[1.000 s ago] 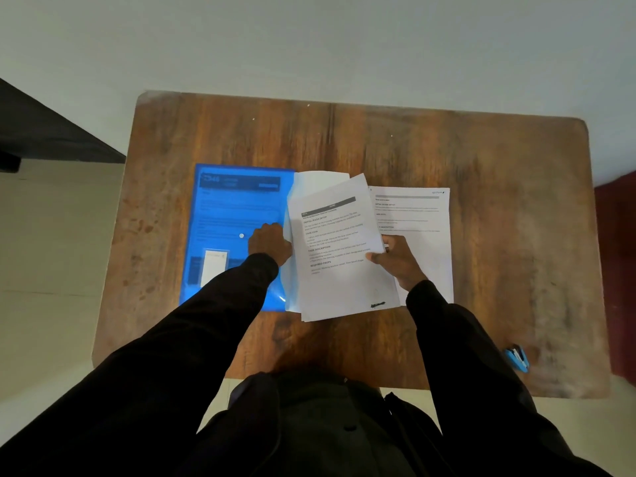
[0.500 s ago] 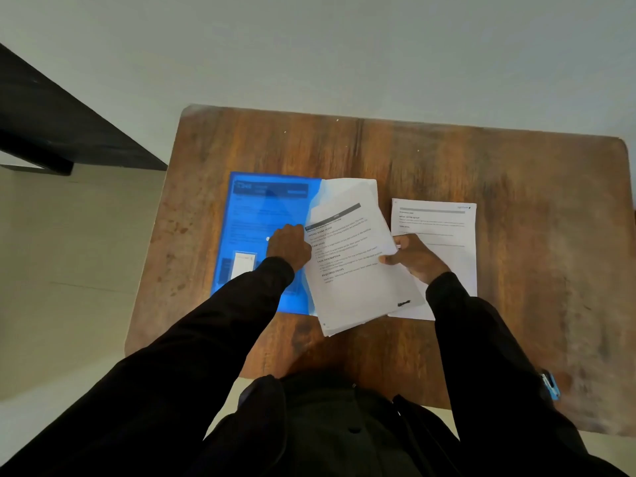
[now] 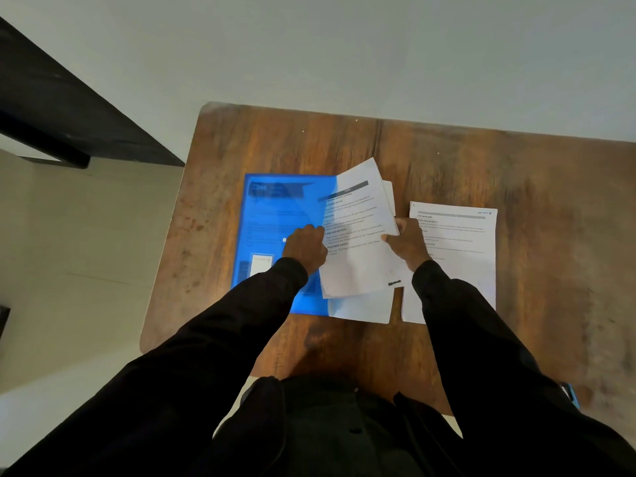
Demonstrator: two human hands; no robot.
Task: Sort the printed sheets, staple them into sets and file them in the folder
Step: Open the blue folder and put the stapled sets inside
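A blue translucent folder (image 3: 275,218) lies on the wooden table (image 3: 447,160), with printed pages showing through its cover. My left hand (image 3: 304,247) rests on the folder's right part, at the left edge of a set of printed sheets (image 3: 358,235). My right hand (image 3: 406,242) pinches that set at its right edge; the set is tilted and overlaps the folder. More white sheets stick out underneath it. A separate printed sheet (image 3: 457,235) lies flat to the right. A blue stapler (image 3: 571,395) peeks out beside my right sleeve.
A dark piece of furniture (image 3: 69,108) stands at the left beyond the table. Pale floor lies left of the table and a light wall behind it. My black sleeves cover the table's near edge.
The set of sheets has slid left, further over the blue folder, with both hands still on it. The camera has shifted, so the table sits more to the right.
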